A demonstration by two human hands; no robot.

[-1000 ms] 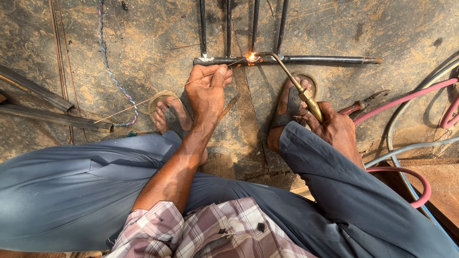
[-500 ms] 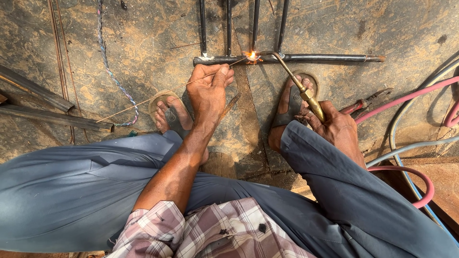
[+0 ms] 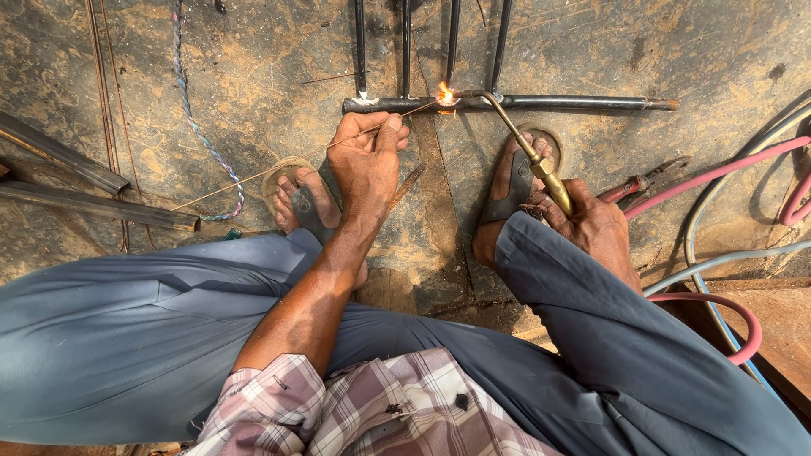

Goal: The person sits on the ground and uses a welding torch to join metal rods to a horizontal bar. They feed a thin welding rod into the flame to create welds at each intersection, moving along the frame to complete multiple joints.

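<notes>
Pinched between thumb and fingers of the left hand (image 3: pixel 367 165) is a thin filler rod (image 3: pixel 296 160), its tip reaching up and right to the flame (image 3: pixel 444 93) on the horizontal steel bar (image 3: pixel 574 103). Right of that bar's glowing joint, the right hand (image 3: pixel 591 224) is closed round a brass torch (image 3: pixel 528 148), whose bent nozzle touches the flame. Below the bar lie pliers (image 3: pixel 646 181) and pink hoses (image 3: pixel 718 173).
</notes>
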